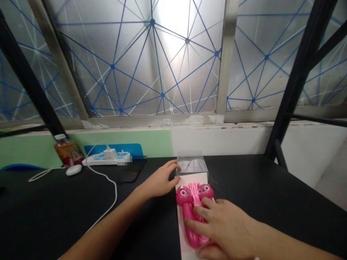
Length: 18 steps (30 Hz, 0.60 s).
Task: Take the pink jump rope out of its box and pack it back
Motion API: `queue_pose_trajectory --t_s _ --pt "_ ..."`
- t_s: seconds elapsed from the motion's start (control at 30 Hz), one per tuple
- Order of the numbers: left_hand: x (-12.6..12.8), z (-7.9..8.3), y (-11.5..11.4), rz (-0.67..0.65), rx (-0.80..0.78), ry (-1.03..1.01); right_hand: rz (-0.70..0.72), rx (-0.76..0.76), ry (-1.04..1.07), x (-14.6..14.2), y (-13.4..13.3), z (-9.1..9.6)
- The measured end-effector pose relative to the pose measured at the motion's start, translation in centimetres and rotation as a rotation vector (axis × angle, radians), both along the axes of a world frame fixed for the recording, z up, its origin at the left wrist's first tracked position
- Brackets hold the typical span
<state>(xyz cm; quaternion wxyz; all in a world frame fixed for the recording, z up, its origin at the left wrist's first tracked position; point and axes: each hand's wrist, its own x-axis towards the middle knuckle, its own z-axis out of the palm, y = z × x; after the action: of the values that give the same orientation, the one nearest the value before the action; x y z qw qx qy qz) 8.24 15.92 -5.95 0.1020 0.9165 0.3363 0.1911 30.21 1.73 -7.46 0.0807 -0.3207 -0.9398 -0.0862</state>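
A pink skipping rope (194, 213) with cartoon-animal handles lies on a white card (185, 249) on the black table. My right hand (221, 227) is laid over the rope and its handles, fingers curled across them, and hides part of the bundle. At the far end of the card stands a clear plastic box (192, 164). My left hand (159, 179) grips that box's near left corner between thumb and fingers. The box looks empty through its walls.
The black table (54, 206) runs below a window with blue netting. Behind my left hand lie a dark phone (130, 172), a white power strip (103, 159) with a charger, a white cable, a white mouse (73, 169) and a bottle (67, 151). Black metal uprights (300, 79) stand at the right.
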Motion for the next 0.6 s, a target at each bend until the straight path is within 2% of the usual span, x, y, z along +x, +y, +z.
queue_pose_trajectory --t_s 0.17,0.3,0.4,0.6 --pt "0.3 0.1 -0.1 -0.007 -0.062 -0.042 -0.040 -0.005 -0.027 -0.5 -0.2 0.0" --pt "0.5 0.0 -0.4 0.037 -0.100 -0.096 -0.041 0.021 0.015 -0.5 -0.5 0.2" --pt "0.5 0.0 -0.9 0.016 -0.134 -0.122 -0.074 0.042 0.039 -0.4 -0.3 0.2" --pt "0.7 -0.2 -2.3 0.006 -0.136 -0.126 -0.165 0.087 0.008 -0.2 1.4 -1.2"
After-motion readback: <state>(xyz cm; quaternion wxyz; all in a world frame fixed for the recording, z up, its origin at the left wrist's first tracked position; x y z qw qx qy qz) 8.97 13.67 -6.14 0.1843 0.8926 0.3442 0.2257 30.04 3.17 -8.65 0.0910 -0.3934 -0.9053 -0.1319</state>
